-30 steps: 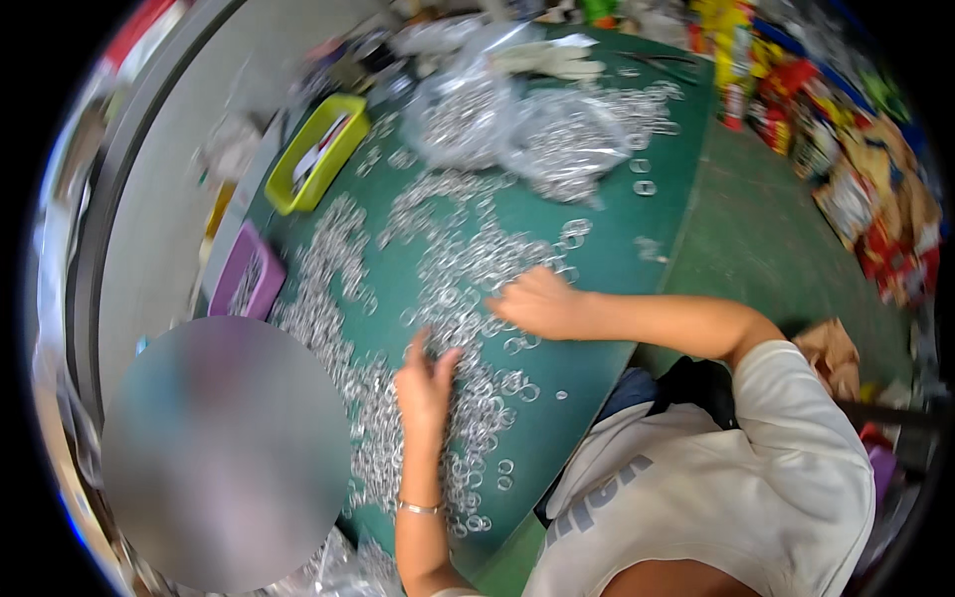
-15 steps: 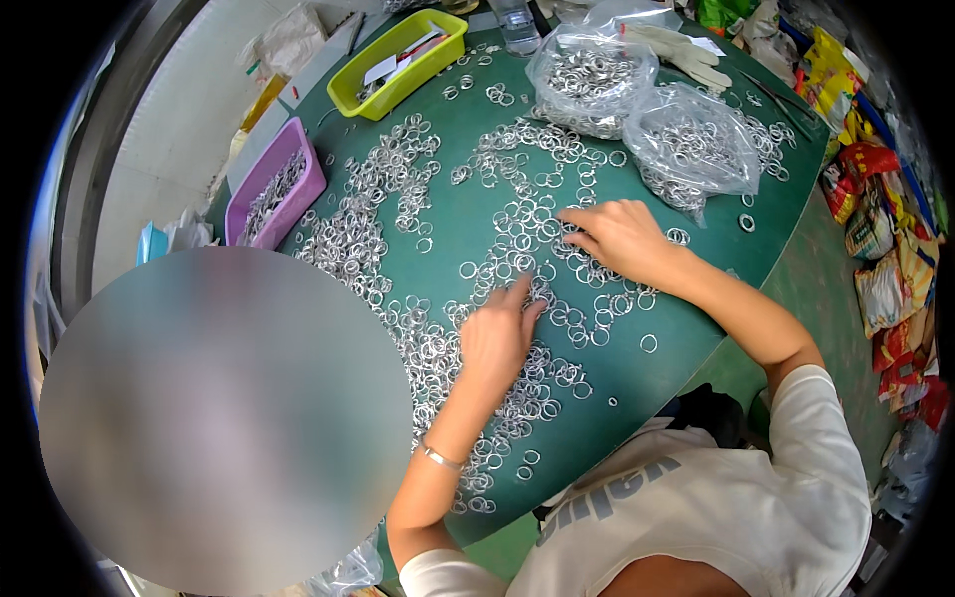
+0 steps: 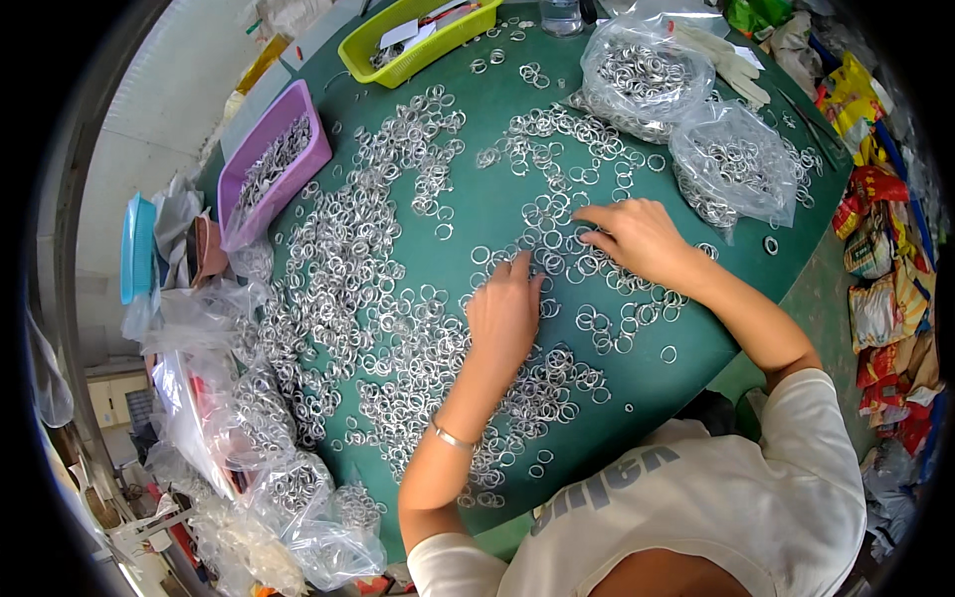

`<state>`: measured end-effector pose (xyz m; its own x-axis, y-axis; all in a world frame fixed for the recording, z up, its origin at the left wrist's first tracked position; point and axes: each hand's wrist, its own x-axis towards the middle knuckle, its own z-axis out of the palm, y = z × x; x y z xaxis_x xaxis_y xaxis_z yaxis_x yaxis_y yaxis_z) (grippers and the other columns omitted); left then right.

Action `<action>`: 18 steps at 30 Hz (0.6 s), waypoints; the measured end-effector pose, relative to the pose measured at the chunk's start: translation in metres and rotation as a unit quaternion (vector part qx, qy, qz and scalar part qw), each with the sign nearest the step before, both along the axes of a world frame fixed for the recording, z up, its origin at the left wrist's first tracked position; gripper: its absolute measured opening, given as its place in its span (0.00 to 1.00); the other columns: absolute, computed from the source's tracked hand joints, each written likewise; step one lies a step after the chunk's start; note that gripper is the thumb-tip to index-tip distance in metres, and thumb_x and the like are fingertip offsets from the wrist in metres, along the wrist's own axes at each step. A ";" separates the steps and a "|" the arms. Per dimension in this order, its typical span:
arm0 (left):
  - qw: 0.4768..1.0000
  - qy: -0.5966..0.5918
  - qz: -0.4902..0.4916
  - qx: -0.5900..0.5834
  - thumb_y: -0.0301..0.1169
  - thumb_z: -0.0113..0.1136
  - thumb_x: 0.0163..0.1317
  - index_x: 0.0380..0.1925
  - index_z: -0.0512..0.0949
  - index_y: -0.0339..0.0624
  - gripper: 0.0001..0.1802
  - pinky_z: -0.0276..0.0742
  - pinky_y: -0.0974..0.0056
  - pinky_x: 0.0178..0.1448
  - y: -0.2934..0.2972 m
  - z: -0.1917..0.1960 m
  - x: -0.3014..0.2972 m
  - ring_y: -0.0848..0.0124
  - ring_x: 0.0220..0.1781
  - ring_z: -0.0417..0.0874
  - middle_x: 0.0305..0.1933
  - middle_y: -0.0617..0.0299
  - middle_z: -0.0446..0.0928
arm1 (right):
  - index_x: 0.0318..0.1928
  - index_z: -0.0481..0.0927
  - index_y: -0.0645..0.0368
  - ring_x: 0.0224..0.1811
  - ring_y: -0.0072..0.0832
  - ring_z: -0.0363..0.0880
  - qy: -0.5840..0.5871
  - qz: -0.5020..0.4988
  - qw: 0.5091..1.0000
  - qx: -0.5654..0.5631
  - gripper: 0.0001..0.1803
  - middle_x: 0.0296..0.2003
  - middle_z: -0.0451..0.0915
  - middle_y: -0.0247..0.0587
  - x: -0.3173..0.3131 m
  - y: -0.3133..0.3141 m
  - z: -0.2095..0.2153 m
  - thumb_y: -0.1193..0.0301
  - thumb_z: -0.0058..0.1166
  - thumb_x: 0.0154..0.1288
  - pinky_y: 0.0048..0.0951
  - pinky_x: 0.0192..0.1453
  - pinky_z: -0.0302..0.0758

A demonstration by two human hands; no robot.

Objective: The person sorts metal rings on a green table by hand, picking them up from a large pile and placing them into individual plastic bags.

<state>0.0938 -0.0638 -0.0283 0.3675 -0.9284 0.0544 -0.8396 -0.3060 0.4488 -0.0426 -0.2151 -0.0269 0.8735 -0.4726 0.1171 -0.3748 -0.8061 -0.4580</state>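
Both hands lie flat, fingers spread, on silver rings (image 3: 418, 328) scattered across the green tabletop (image 3: 497, 199): left hand (image 3: 502, 318) near, right hand (image 3: 637, 239) farther right. Two bags of rings (image 3: 731, 164) sit beyond; purple tray (image 3: 274, 164) and yellow tray (image 3: 413, 40) far left.

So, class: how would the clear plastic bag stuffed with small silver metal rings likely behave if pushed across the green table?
The clear plastic bag of small silver metal rings looks floppy; it slumps on the green table, so it would probably sag and drag rather than slide. Packed full of metal, it is likely heavy for its size.
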 end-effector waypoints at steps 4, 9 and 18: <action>0.995 0.085 -0.030 -0.046 0.27 0.57 0.54 0.40 0.75 0.39 0.12 0.70 0.58 0.27 0.004 -0.008 0.011 0.55 0.23 0.75 0.25 0.50 0.75 | 0.33 0.77 0.56 0.27 0.42 0.77 0.042 0.063 0.997 0.001 0.07 0.24 0.78 0.43 -0.003 -0.003 -0.002 0.69 0.53 0.54 0.42 0.28 0.70; 0.990 0.057 0.049 -0.121 0.26 0.60 0.51 0.34 0.77 0.37 0.10 0.66 0.60 0.25 -0.004 -0.016 0.023 0.59 0.17 0.70 0.18 0.51 0.71 | 0.32 0.78 0.56 0.28 0.39 0.77 -0.060 0.043 0.997 0.010 0.06 0.27 0.79 0.39 0.024 0.003 0.001 0.69 0.55 0.53 0.38 0.30 0.71; 0.980 0.172 0.086 -0.046 0.27 0.61 0.50 0.40 0.77 0.39 0.15 0.66 0.60 0.25 -0.011 -0.001 0.034 0.59 0.18 0.70 0.17 0.53 0.70 | 0.24 0.74 0.62 0.18 0.20 0.68 -0.180 0.077 0.930 0.312 0.09 0.19 0.71 0.34 0.035 -0.007 -0.006 0.71 0.50 0.59 0.28 0.21 0.64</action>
<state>0.1282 -0.0749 -0.0298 0.5303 -0.8476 -0.0194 -0.5730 -0.3751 0.7287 -0.0079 -0.2220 -0.0330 0.8938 -0.4194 0.1588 -0.0098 -0.3723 -0.9281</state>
